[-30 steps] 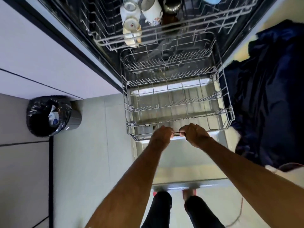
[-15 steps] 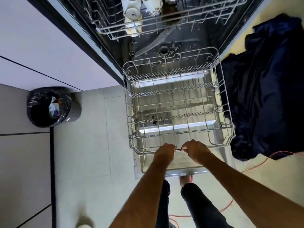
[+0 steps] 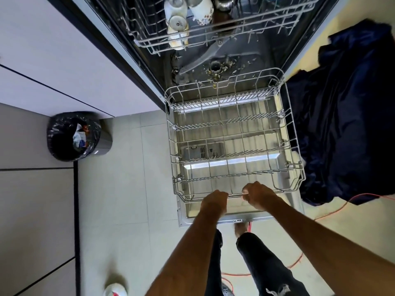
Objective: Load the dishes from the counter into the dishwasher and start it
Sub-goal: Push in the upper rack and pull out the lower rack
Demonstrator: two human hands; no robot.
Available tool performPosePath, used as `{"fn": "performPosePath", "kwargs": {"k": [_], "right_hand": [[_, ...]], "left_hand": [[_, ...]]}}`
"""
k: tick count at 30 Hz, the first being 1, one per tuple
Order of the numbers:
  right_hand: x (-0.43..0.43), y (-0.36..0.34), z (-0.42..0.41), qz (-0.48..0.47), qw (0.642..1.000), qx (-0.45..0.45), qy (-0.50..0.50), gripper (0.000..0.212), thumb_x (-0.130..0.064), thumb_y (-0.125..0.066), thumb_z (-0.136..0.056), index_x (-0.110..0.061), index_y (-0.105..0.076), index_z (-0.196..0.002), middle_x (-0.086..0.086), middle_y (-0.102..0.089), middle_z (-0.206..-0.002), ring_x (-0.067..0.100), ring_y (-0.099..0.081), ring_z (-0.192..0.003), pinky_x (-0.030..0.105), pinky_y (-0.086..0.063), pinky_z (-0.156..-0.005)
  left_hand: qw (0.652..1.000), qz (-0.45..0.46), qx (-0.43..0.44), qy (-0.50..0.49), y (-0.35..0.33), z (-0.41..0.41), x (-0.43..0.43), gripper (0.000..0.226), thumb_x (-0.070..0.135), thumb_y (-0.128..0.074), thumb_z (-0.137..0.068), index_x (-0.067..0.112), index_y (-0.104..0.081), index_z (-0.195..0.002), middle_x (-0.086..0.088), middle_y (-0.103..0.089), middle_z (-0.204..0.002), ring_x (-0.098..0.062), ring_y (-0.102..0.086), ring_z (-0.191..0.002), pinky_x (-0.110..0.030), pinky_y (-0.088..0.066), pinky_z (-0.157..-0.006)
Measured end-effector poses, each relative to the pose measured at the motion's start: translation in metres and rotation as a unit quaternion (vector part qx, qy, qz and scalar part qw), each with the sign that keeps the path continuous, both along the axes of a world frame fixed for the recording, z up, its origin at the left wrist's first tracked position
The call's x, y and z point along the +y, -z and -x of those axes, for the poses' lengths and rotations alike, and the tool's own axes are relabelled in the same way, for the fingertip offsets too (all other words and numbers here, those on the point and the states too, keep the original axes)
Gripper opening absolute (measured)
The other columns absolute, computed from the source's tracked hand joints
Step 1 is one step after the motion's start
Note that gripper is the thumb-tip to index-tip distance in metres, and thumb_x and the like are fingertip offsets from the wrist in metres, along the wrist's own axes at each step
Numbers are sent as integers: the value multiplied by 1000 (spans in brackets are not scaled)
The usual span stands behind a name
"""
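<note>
Since the earlier frames the lower rack [image 3: 226,122] has slid out of the dishwasher [image 3: 149,67] and now sits over the open door [image 3: 205,220]. At far left a bin [image 3: 74,136] lined with a black bag stands on the tiled floor [image 3: 128,189] against the cabinets. A white object [image 3: 115,290], too blurred to identify, lies at the bottom edge. The left hand [image 3: 214,202] is curled round the rack's front rail, and the right hand [image 3: 259,195] grips the same rail just beside it. Above, the upper rack [image 3: 213,34] holds several mugs [image 3: 178,20] on their sides. At right a dark blue cloth [image 3: 346,124] lies heaped beside the door, with an orange cable [image 3: 342,208] trailing across the floor.
</note>
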State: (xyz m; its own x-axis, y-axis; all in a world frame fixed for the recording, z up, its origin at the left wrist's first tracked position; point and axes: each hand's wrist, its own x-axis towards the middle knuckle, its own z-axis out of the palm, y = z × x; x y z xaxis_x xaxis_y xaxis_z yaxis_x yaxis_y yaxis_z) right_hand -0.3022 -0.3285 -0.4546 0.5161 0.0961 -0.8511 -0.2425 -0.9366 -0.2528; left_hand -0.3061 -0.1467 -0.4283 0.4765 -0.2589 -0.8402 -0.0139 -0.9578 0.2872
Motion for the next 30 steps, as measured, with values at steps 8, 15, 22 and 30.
{"fn": "performPosePath", "kwargs": {"k": [8,15,22,30], "right_hand": [[-22,-120,-40,9,999,-42,-8,46,-47,-47,-97,-20,-58,-133,8,-56,-135,26,-56,-123,35,-45,-103],[-1,-295,-99,27,995,-92,-23,25,-24,-51,-94,-32,-44,-71,0,-50,-79,12,-43,-63,23,-43,-68],[34,-415,-113,-19,977,-182,-110,28,-18,-42,-99,-14,-60,-78,11,-58,-84,22,-55,-79,29,-36,-67],[91,-463,-113,-58,960,-236,-137,30,-13,-53,-91,-3,-62,-63,9,-55,-68,17,-47,-60,26,-38,-59]], "left_hand": [[998,-34,-56,-2,-147,-40,18,41,4,-54,-92,8,-54,-133,-15,-55,-135,-35,-55,-127,-43,-49,-103],[984,-24,-171,-50,-321,-102,44,36,8,-48,-94,7,-56,-130,-16,-58,-135,-36,-56,-125,-45,-49,-103],[973,-32,-216,-69,-439,-122,73,26,11,-59,-88,8,-65,-113,-16,-68,-116,-34,-67,-106,-47,-58,-90],[963,-20,-254,-90,-500,-94,126,25,12,-60,-89,10,-65,-114,-15,-67,-119,-32,-65,-107,-45,-56,-92]]}}
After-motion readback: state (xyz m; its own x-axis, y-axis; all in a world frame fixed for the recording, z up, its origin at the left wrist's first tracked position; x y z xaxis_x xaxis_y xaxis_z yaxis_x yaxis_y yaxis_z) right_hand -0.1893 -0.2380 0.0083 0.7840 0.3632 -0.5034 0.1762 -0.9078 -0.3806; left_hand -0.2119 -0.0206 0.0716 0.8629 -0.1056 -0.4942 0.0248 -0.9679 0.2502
